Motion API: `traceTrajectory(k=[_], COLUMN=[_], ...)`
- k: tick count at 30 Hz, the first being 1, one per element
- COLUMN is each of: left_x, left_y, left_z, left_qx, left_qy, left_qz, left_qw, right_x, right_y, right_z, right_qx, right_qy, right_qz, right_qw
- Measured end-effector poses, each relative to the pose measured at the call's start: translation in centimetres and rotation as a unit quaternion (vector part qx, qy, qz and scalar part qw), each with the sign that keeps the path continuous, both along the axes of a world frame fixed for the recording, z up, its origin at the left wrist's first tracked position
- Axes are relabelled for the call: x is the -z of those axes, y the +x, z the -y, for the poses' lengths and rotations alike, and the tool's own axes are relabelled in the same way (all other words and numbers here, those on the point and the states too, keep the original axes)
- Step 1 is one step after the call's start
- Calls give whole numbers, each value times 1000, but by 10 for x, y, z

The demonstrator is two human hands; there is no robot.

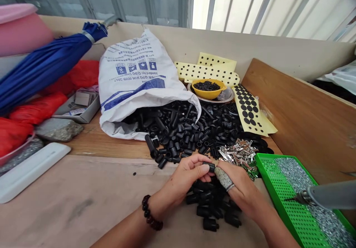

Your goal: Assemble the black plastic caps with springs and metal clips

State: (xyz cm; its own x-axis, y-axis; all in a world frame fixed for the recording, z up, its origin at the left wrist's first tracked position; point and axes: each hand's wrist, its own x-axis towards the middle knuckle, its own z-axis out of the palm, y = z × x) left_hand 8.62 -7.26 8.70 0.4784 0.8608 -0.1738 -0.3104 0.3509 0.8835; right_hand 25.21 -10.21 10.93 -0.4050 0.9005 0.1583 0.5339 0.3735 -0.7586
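My left hand (189,175) pinches a short black plastic cylinder (210,167) between thumb and fingers. My right hand (239,185) closes on the cylinder's other end, its thumb wrapped in a speckled grey cover (223,178) tied with a band. The right fingertips are mostly hidden behind that thumb. Below both hands lies a cluster of black cylinders with small stubs (210,224). Beyond the hands spreads a large heap of black plastic parts (178,133), and silvery metal clips (240,153) sit just past my right hand.
A white sack (133,66) spills the black parts. At right, a green tray (294,218) holds small metal pieces, with an electric screwdriver (328,195) above it. A yellow bowl (207,94), sticker sheets (247,111), a blue umbrella (50,60) and a stone (59,129) lie around.
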Motion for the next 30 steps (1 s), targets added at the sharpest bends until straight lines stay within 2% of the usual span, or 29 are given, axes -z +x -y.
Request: traceTrajectory(k=[3,8,11,13,16,20,23,25,30], left_x=[-1,1,3,3,2,0,-1,0,-1], left_y=[0,-5,-8,-9,-8,-7,-8,-9,-11], left_z=[0,3,3,3,4,4,3,3,5], left_qx=[-4,-6,-16,-28,-20,0,11,11,-12], left_qy=[59,169,236,249,186,94,88,124,257], left_qz=[-22,-77,-135,-163,-141,-102,-110,-134,-211], left_qw=[998,983,962,954,972,990,990,983,943], right_x=[5,27,27,20,13,18,23,21,13], right_y=[0,-2,-4,-6,-6,-4,-3,-2,-4], right_z=[-1,-2,0,2,3,0,-1,-1,1], right_qx=[3,37,44,39,1,-28,-18,-23,-26], right_qy=[-45,-106,-102,-55,52,177,220,202,70], right_qz=[-52,-129,-134,-92,-18,61,83,64,-15], right_qw=[998,985,985,993,999,982,972,977,997])
